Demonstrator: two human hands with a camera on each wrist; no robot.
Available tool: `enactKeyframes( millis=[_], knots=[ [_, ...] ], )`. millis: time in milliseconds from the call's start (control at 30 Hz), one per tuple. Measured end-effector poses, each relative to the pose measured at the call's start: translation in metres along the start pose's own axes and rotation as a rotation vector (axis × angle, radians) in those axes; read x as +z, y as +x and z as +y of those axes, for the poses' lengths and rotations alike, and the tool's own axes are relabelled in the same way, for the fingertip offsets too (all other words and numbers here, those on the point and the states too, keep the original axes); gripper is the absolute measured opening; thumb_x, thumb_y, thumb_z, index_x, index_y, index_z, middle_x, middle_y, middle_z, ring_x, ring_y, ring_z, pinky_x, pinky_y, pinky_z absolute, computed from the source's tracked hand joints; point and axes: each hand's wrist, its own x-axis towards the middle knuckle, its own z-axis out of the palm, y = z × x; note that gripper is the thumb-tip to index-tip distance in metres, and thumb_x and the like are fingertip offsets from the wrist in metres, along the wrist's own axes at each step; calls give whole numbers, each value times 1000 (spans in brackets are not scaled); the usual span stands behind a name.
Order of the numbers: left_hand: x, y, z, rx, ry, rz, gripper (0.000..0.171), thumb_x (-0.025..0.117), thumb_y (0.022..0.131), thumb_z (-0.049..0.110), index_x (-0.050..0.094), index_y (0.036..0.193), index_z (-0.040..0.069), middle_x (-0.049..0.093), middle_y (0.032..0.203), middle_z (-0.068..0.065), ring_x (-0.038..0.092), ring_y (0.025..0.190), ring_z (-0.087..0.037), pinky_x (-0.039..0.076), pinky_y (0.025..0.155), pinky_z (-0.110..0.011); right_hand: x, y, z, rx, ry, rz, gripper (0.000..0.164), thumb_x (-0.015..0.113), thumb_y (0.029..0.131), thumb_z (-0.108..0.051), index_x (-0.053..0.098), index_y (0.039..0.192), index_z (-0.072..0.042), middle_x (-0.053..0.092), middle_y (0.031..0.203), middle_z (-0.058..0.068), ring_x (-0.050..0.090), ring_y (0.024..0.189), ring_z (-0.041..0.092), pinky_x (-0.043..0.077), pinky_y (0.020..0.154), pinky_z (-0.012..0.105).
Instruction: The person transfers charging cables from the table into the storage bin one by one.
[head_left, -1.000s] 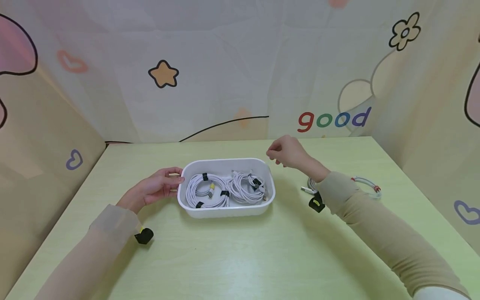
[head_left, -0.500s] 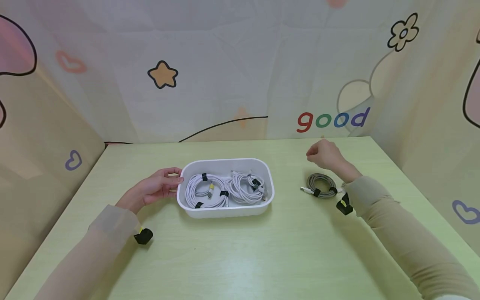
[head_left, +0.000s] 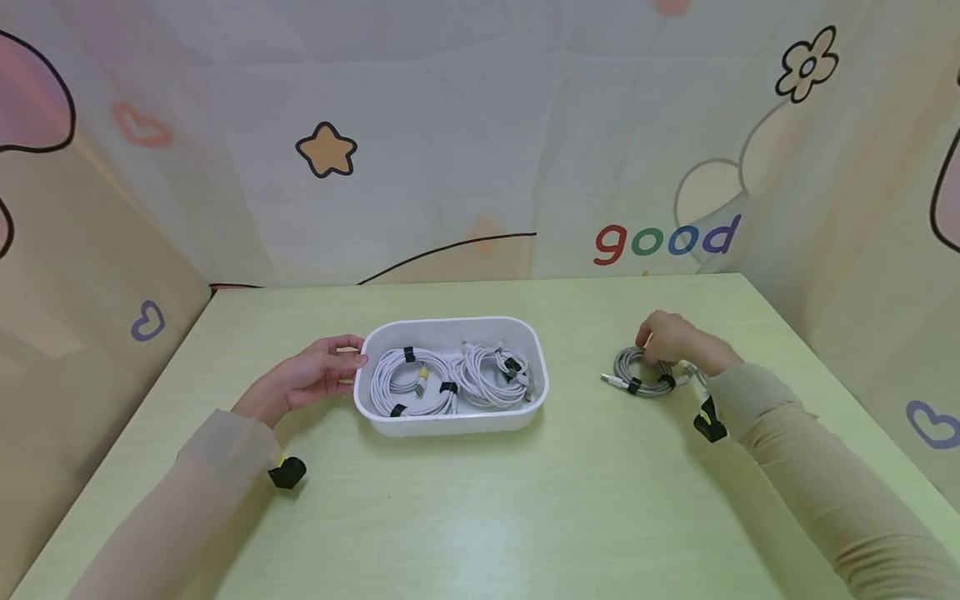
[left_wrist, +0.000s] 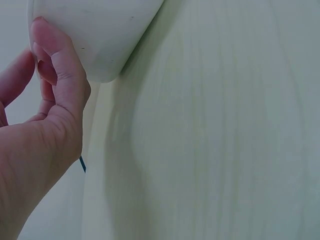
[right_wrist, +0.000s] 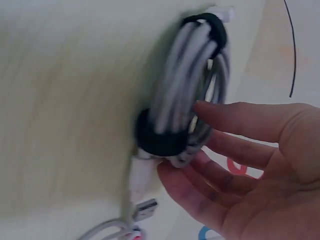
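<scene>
My left hand grips the left end of a white plastic box, thumb at the rim and fingers against the outer wall. Two coils of white charging cable lie in the box: the left coil has black ties, and the right coil is more tangled. On the right, my right hand has its thumb and fingers around the far side of a grey coiled USB cable. Black straps bind this coil, and its white plug points left.
Close to the grey coil lies another, pale cable with a USB plug, mostly hidden by the right wrist in the head view. The pale wooden table ends at a printed cloth backdrop.
My right hand has moved rightward from beside the box, then down onto the grey coiled cable, its fingers now around it. The left hand and the box have stayed put.
</scene>
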Motion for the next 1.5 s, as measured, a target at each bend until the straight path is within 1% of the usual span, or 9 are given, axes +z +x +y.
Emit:
enactKeyframes(
  millis=[100, 200, 333, 433, 667, 900, 1033, 1267, 1500],
  knots=[
    [1, 0, 0, -3, 2, -1, 20, 52, 98, 6, 43, 116, 7, 63, 98, 1, 65, 83, -12, 58, 76, -28, 5, 2, 6, -4, 11, 0, 31, 62, 80, 2, 61, 110, 10, 60, 102, 22, 53, 81, 25, 48, 64, 26],
    [2, 0, 1, -1, -6, -4, 20, 52, 98, 6, 44, 115, 7, 62, 98, 0, 65, 83, -12, 58, 75, -28, 6, 3, 9, -15, 18, 8, 27, 63, 81, 2, 62, 107, 10, 61, 98, 21, 54, 78, 24, 48, 62, 26],
    [2, 0, 1, 4, -18, -9, 19, 52, 98, 4, 43, 114, 7, 63, 96, 0, 64, 82, -11, 58, 74, -27, 2, 2, 10, -38, 26, 4, 26, 64, 80, 2, 63, 104, 10, 63, 95, 21, 55, 74, 23, 51, 61, 28],
    [3, 0, 1, 5, -20, -9, 19, 51, 98, 4, 43, 114, 7, 63, 95, 1, 64, 82, -11, 58, 73, -26, -2, 1, 11, -45, 33, 6, 26, 65, 78, 0, 63, 102, 9, 63, 93, 20, 55, 73, 22, 52, 61, 29],
    [2, 0, 0, 8, -20, -6, 19, 51, 98, 4, 43, 115, 6, 63, 96, 1, 64, 82, -10, 58, 73, -27, -12, -1, 12, -77, 78, 3, 24, 69, 81, -5, 62, 100, 6, 64, 99, 23, 57, 72, 21, 57, 65, 34],
    [1, 1, -1, 9, -16, -10, 19, 50, 98, 4, 43, 115, 5, 64, 95, 1, 65, 82, -10, 58, 73, -27, -16, -5, 10, -85, 112, -37, 26, 67, 86, -6, 64, 107, 8, 66, 89, 14, 59, 68, 16, 57, 67, 31],
    [0, 1, -1, 8, -13, -8, 19, 50, 98, 4, 43, 115, 6, 65, 94, 2, 65, 81, -9, 58, 73, -26, -16, -6, 10, -85, 121, -45, 26, 67, 87, -6, 64, 108, 10, 67, 89, 14, 60, 67, 15, 58, 68, 32],
    [1, 0, 0, 2, -9, -2, 18, 50, 98, 4, 43, 115, 7, 64, 95, 1, 65, 82, -10, 58, 73, -27, -18, -7, 8, -87, 169, -40, 27, 65, 89, -6, 63, 110, 11, 69, 88, 14, 62, 66, 15, 58, 70, 32],
    [2, 0, 0, -3, -1, 5, 18, 51, 98, 4, 44, 114, 6, 65, 95, 1, 65, 82, -11, 58, 73, -27, -20, -5, 1, -83, 189, -30, 29, 65, 89, -6, 63, 112, 10, 69, 92, 19, 62, 67, 15, 58, 72, 32]
  ],
)
